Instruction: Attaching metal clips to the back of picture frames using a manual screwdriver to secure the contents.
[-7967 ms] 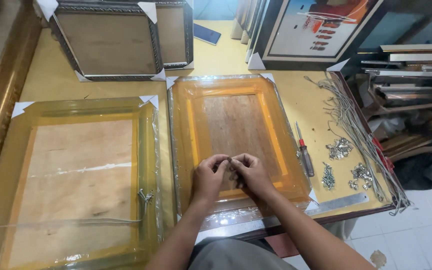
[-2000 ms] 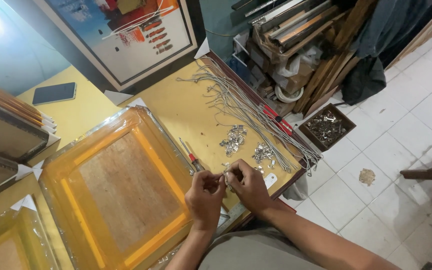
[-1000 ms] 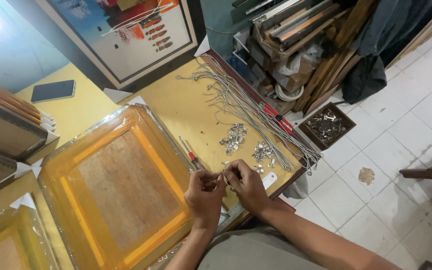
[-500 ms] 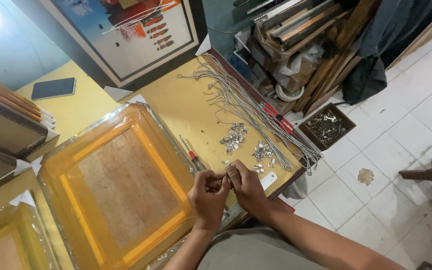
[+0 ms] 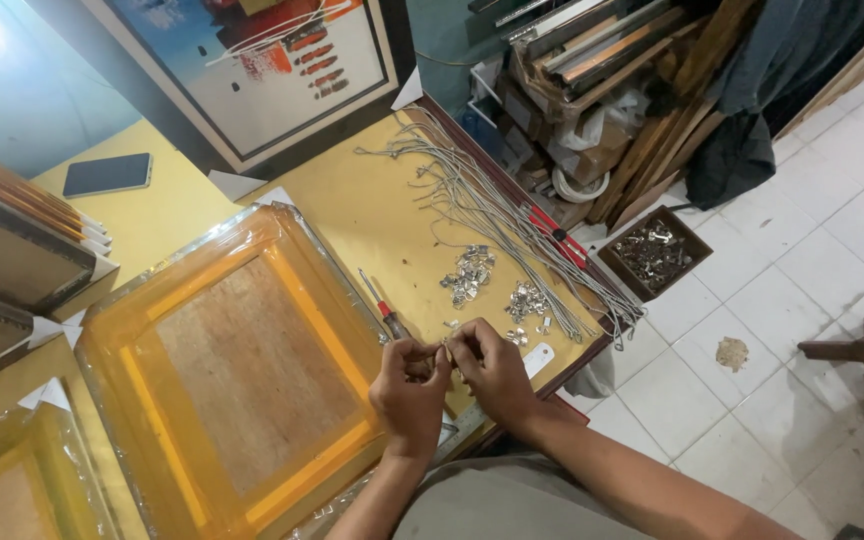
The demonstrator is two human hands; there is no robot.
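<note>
Worked at the near edge of a yellow table (image 5: 372, 215). Large wrapped frame (image 5: 237, 370) lay face down left of the hands, amber film around a brown backing. Second wrapped frame (image 5: 12, 480) sat at the near left corner, partly out of view. Framed painting (image 5: 252, 65) leaned at the far side; stacked frames (image 5: 12, 250) stood at the far left, with a dark phone (image 5: 107, 174) beyond them.

Both hands met over the table's near edge, just right of the large frame. Left hand (image 5: 410, 390) curled nearly closed, fingers pinched in. Right hand (image 5: 492, 372) likewise curled, fingertips touching the left's. Pinched between them a small metal piece (image 5: 447, 350), too small to tell its kind.

Bundle of grey cords (image 5: 492, 215) ran along the right edge, red-handled tool (image 5: 552, 232) beside it. Red-handled screwdriver (image 5: 382, 305) lay just beside the large frame. Two heaps of small metal hangers (image 5: 469, 275) lay near, just beyond the hands.

On the tiled floor (image 5: 812, 260) to the right, dark square tray (image 5: 655, 253) held more metal fittings.
</note>
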